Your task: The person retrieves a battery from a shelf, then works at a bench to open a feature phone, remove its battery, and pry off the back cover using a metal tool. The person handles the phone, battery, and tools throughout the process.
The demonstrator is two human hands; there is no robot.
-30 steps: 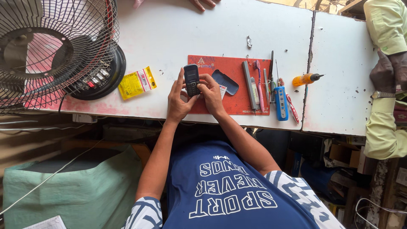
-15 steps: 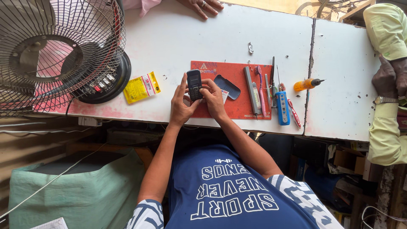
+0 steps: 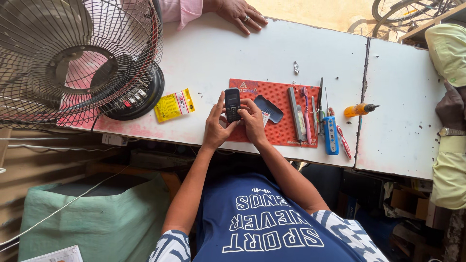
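Near the middle of the frame, the person holds a small dark phone point(image 3: 232, 104) upright in both hands, over the left edge of a red mat point(image 3: 281, 131) on a white table point(image 3: 233, 53). The left hand point(image 3: 215, 127) wraps the phone from the left, thumb up along its side. The right hand point(image 3: 252, 119) closes on it from the right, with fingers curled against its lower half. Both hands are closed on the phone.

Just right of the phone, a dark phone cover point(image 3: 269, 108) lies flat on the mat, with a small white card point(image 3: 265, 118) beside it. Further right on the mat lies a row of tools: a grey bar point(image 3: 295, 114), a pink toothbrush point(image 3: 306, 114) and a blue tester point(image 3: 331, 135). An orange bottle point(image 3: 358, 110) lies on its side near the crack in the table, right of the tools.

Left of the hands, a yellow packet point(image 3: 174, 105) rests on the table next to the black base of a wire fan point(image 3: 73, 58), which fills the upper left of the frame.

At the top edge, another person's hand point(image 3: 240, 10) with a ring rests flat on the table, a pink sleeve behind it. At the right edge, a second person's hand point(image 3: 450, 107) with a wristwatch is visible.
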